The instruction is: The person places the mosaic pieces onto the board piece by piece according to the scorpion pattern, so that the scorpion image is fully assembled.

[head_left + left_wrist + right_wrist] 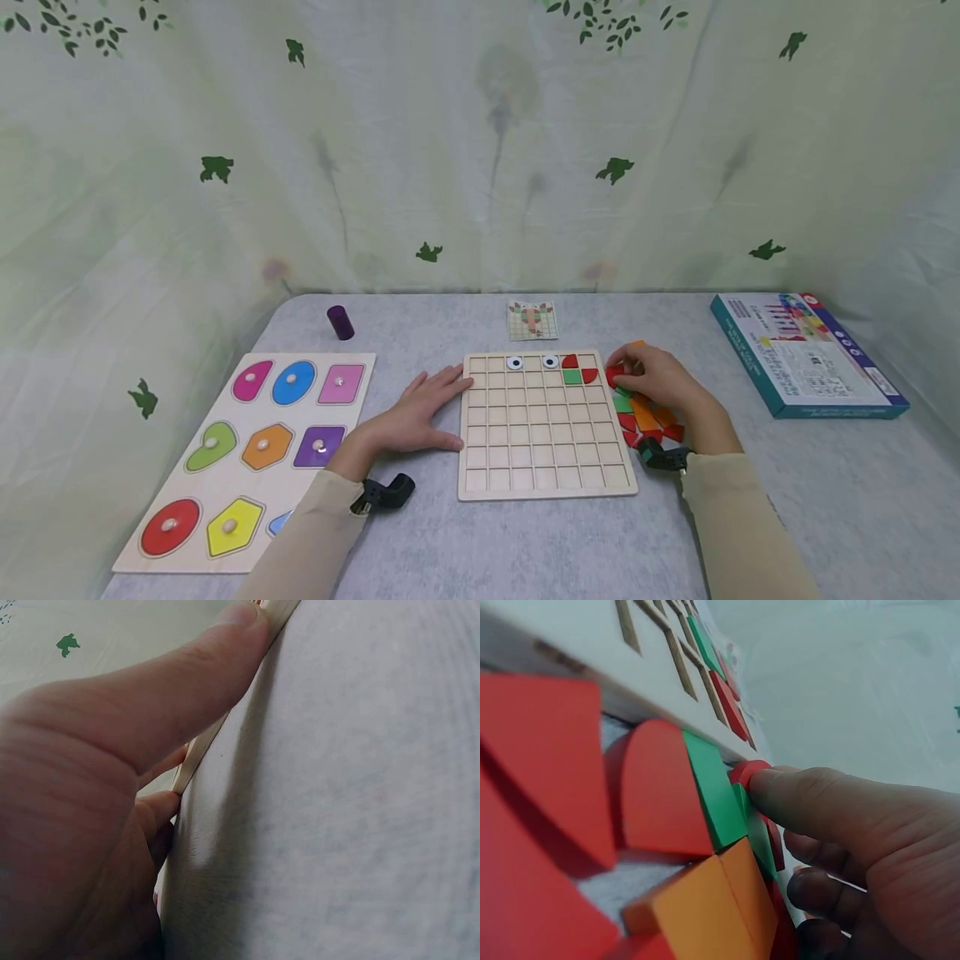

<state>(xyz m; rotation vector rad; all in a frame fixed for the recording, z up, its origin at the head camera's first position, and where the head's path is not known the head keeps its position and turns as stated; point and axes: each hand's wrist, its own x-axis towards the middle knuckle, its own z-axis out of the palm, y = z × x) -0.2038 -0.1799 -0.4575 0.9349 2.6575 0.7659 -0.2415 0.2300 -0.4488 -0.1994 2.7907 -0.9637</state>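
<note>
A wooden grid board (pixel 540 433) lies flat on the table. In its top rows sit two eye pieces (pixel 551 362), a green square (pixel 572 377) and two red quarter-round pieces (pixel 590 376). My left hand (pixel 420 412) rests at the board's left edge, fingers spread, fingertips and thumb touching its side. Beyond the right edge, my right hand (pixel 660 379) pinches a red block (pixel 748 771) at the top of a loose heap. Red, green and orange blocks (pixel 642 414) make up that heap; the hand hides part of it.
A knobbed shape puzzle (pixel 225 467) lies at the left, partly under the left forearm. Behind the board are a small pattern card (pixel 532 321) and a dark purple cylinder (pixel 341 322). A teal-sided box (pixel 810 358) lies at the right.
</note>
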